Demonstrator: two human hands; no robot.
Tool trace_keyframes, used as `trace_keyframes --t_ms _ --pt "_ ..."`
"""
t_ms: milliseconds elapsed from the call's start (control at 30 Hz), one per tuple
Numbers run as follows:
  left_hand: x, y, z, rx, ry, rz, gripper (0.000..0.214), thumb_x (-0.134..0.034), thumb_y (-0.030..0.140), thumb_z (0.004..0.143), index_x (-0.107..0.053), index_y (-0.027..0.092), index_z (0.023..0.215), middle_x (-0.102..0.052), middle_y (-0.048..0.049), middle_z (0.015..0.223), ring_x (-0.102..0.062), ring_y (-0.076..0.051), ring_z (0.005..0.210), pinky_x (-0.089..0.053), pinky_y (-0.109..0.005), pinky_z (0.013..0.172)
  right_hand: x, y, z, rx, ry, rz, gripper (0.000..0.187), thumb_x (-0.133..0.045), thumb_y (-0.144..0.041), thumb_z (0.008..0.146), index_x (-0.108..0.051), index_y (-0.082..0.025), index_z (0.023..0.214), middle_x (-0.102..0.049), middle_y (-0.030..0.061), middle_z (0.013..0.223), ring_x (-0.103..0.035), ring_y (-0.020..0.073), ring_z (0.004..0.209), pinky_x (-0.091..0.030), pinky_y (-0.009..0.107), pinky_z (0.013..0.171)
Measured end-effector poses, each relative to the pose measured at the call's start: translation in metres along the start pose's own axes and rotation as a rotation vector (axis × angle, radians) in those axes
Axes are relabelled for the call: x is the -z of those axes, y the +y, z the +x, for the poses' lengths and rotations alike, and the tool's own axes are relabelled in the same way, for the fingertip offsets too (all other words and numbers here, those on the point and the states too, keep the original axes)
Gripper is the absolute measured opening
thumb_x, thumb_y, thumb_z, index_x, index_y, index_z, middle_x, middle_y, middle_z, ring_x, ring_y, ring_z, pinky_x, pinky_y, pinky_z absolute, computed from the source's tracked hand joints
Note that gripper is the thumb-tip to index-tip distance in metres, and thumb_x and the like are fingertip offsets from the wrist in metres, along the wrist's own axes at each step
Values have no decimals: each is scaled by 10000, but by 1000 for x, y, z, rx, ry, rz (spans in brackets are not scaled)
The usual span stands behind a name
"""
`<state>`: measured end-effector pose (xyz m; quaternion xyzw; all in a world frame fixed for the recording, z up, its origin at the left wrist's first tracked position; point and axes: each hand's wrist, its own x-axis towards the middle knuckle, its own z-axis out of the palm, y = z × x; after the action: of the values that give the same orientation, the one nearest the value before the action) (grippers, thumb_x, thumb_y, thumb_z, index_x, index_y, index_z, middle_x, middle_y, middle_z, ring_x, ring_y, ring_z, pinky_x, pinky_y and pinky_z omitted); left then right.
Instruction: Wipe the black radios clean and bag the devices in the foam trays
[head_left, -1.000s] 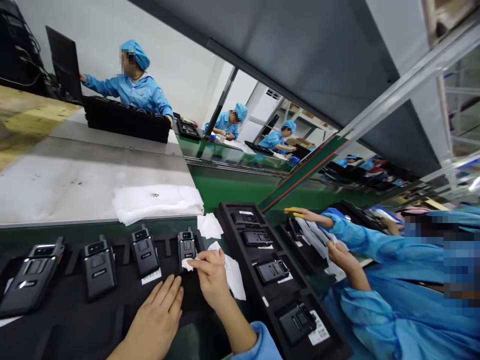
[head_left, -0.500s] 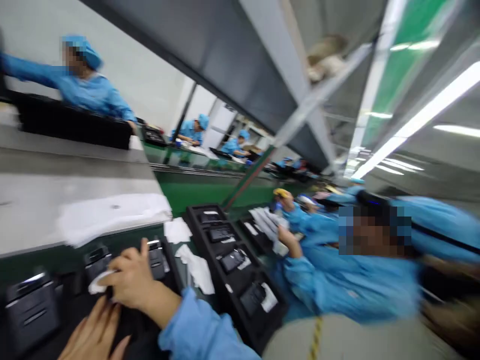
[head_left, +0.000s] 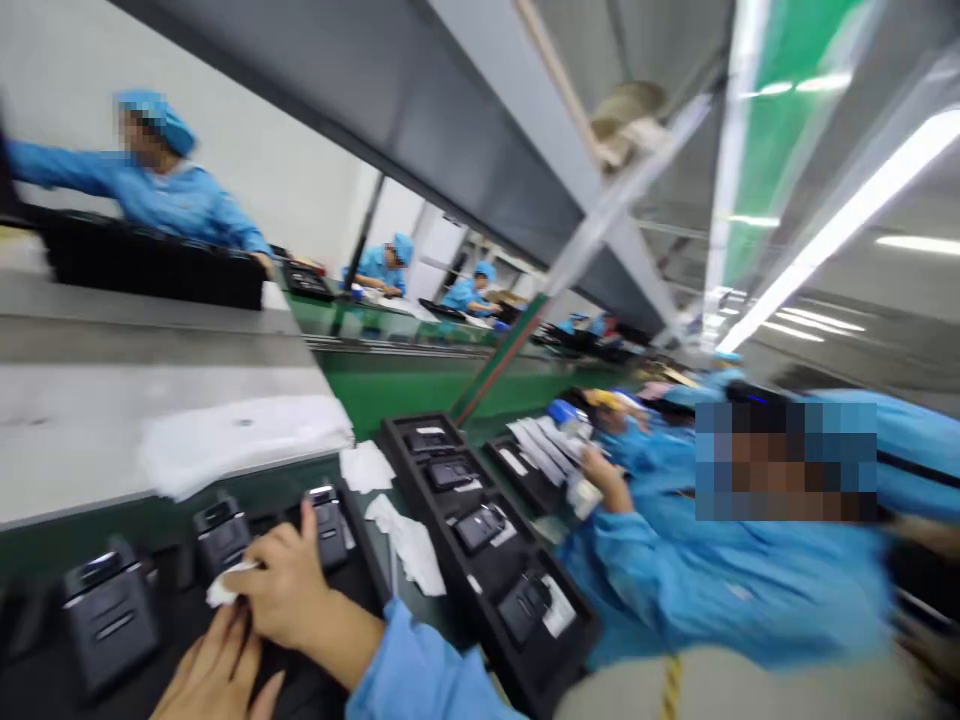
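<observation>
My right hand (head_left: pixel 289 585), in a blue sleeve, pinches a small white cloth (head_left: pixel 222 588) against the foot of a dark boxy device (head_left: pixel 223 535). Close below it, my left hand (head_left: pixel 214 665) lies with its fingers stretched out on the black tray (head_left: pixel 315 690). Whatever is under its palm is hidden. On the left of the tray rests a larger-looking dark device (head_left: pixel 112 620) with a glossy top. Just beyond my right fingers another such device (head_left: pixel 328 525) sits in the tray.
A second black tray (head_left: pixel 517 655) to the right holds several similar devices with white slips. White cloths (head_left: pixel 411 545) lie between the trays. A co-worker in blue (head_left: pixel 675 570) sits at the right, handling papers. A white ledge (head_left: pixel 67 430) and slanting post (head_left: pixel 502 360) stand ahead.
The whole view has shifted slightly, so my hands and the trays appear further right and lower. My grip on the cloth looks unchanged. The co-worker's far hand has come down and right.
</observation>
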<state>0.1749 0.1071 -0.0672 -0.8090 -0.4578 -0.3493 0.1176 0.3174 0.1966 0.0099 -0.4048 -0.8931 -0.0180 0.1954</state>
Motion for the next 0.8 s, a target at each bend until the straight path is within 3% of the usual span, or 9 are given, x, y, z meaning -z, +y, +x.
trace_keyframes --t_ms 67,167,267,367,533,800 --pt "21 11 1 -34 -83 121 404 -587 435 911 -703 181 1203 -732 -122 1250 -641 -338 1230 -590 -444 896 1 -1 1 -40 16 67 149 -706 -309 918 -774 -377 1032 -699 -31 986 -575 202 985 -81 669 1207" --pt "47 14 15 -35 -85 205 409 -598 365 911 -691 159 1251 -701 -89 1323 -610 -294 1278 -532 -386 1006 10 -12 17 -114 131 157 286 -646 -125 914 -777 -357 1019 -668 -17 919 -564 193 957 -93 648 1193" --pt "73 6 11 3 -62 238 405 -584 261 906 -671 164 1289 -675 -71 1367 -581 -262 1315 -407 -371 1152 12 -41 34 -32 176 282 373 -598 -65 913 -763 -364 1063 -651 -28 931 -559 175 961 -95 600 1205" --pt "92 -3 -11 103 -48 291 354 -585 257 918 -693 146 1237 -702 -91 1310 -613 -257 1271 -341 -382 1204 -2 -71 42 118 109 273 314 -655 -113 903 -759 -382 1027 -656 -40 931 -542 183 958 -34 630 1198" --pt "99 -13 -31 104 -78 348 403 -569 319 928 -673 125 1266 -690 -112 1331 -632 -250 1239 -443 -351 1103 -25 -84 38 222 96 237 174 -722 -220 894 -751 -340 1015 -652 -24 912 -524 187 897 -8 649 1187" --pt "90 -14 -33 109 -52 353 367 -505 301 957 -683 117 1220 -719 -113 1260 -640 -234 1194 -489 -320 1017 -28 -85 33 224 184 252 230 -652 -143 885 -750 -319 996 -632 -10 865 -522 181 836 -84 646 1182"
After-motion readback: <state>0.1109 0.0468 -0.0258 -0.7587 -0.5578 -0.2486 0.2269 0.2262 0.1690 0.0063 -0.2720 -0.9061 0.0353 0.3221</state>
